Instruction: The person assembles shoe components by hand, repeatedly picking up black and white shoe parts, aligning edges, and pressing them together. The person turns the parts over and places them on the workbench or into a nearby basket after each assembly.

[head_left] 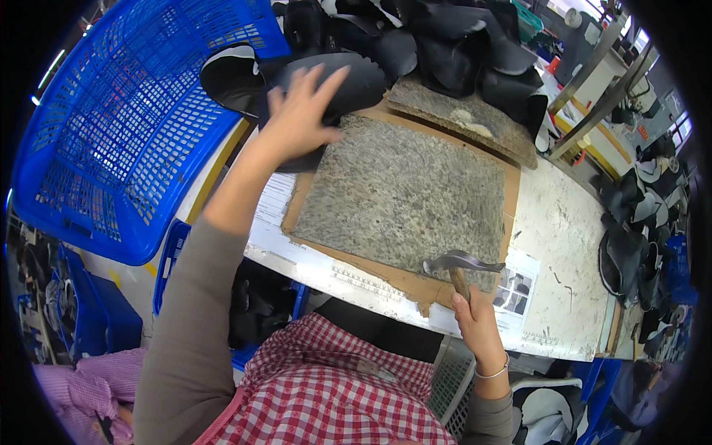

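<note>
My right hand (480, 326) is closed round the wooden handle of a hammer (466, 261). The hammer's curved metal head lies over the near right corner of a speckled grey slab (404, 196), and I cannot tell whether it touches. At the slab's far left corner my left hand (300, 115) has its fingers spread over black curved pieces (360, 81) that look like shoe uppers. Whether the fingertips touch them is unclear. A black piece with a white lining (231, 74) lies just left of that hand.
A blue plastic basket (174, 137) stands at the left. More black pieces (452, 55) are heaped along the back, behind a narrow slab (445, 111). Cardboard (356, 276) lies under the main slab on the white table (564, 245). Another heap of black pieces (630, 245) is at the right.
</note>
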The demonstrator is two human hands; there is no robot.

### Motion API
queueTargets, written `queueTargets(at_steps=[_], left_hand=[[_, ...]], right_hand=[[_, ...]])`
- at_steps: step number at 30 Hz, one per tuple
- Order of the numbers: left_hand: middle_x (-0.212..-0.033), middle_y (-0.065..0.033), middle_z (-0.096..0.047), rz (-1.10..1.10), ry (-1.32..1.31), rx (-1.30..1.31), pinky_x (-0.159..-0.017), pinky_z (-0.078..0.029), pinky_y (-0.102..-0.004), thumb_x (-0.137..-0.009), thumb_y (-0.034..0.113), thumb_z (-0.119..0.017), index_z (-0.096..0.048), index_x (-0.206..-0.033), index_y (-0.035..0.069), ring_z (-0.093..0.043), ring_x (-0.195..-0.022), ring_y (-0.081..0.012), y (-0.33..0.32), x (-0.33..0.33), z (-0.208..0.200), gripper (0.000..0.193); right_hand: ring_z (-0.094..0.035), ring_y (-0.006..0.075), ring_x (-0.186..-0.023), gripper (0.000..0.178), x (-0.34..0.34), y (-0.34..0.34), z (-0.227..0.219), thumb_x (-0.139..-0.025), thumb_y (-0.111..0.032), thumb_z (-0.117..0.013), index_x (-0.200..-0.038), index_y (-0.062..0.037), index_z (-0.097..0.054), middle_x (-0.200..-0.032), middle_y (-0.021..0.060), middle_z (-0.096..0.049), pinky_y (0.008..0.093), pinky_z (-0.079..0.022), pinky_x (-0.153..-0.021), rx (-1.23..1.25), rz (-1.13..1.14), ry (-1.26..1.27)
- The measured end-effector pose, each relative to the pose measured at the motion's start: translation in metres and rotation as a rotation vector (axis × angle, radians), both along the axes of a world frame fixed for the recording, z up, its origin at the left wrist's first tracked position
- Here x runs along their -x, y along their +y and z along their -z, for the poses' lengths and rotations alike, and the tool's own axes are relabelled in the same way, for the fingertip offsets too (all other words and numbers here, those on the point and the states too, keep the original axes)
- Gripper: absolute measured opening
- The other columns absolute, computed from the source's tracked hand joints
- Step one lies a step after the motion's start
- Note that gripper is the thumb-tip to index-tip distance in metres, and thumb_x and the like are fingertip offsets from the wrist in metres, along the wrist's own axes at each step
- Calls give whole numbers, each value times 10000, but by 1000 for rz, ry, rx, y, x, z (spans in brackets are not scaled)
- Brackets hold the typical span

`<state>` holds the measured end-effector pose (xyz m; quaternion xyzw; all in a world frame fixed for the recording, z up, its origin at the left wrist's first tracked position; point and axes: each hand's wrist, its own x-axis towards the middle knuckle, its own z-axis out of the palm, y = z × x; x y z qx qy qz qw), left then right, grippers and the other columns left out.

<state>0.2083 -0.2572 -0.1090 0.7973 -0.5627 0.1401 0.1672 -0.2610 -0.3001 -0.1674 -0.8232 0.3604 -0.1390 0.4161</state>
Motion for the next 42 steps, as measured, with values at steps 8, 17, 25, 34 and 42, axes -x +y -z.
queueTargets(at_steps=[8,17,25,34,42], left_hand=[[-1217,-285,-672,-94,410,393,-964,-520,-466,-947,2,-640,-538,-1496,259,-618,-1160,-479,59,-69,43,615],[-1299,-179,-672,461,223,192,-947,-560,-445,-898,-10,-616,-572,-1455,298,-678,-1099,-401,16,79,-14,638],[-1334,-85,-643,617,-46,181,-966,-586,-433,-869,144,-758,-485,-1509,399,-692,-1113,-355,20,152,9,741],[-1224,-64,-701,574,211,-233,-967,-554,-452,-958,190,-688,-630,-1392,369,-691,-1065,-344,-13,149,-4,474],[-1121,-130,-757,606,206,-190,-944,-547,-492,-1025,531,-534,-677,-1353,367,-711,-1057,-349,-23,148,-7,393]], right_hand=[[-573,437,-676,363,9,26,-2,-1068,-338,-576,-1082,24,-559,-740,246,-582,451,-466,-626,-210,35,133],[-590,444,-641,263,-14,34,-46,-1064,-257,-575,-1054,6,-559,-714,247,-590,455,-441,-565,340,9,18],[-672,491,-699,328,-68,12,-2,-1057,-303,-571,-970,13,-549,-710,272,-663,549,-543,-619,541,30,289],[-641,497,-665,326,-51,14,-60,-1059,-291,-578,-977,23,-544,-713,284,-642,545,-501,-580,442,89,155],[-643,507,-668,381,-52,13,-49,-1061,-321,-574,-1068,59,-572,-708,294,-648,551,-500,-586,370,208,143]])
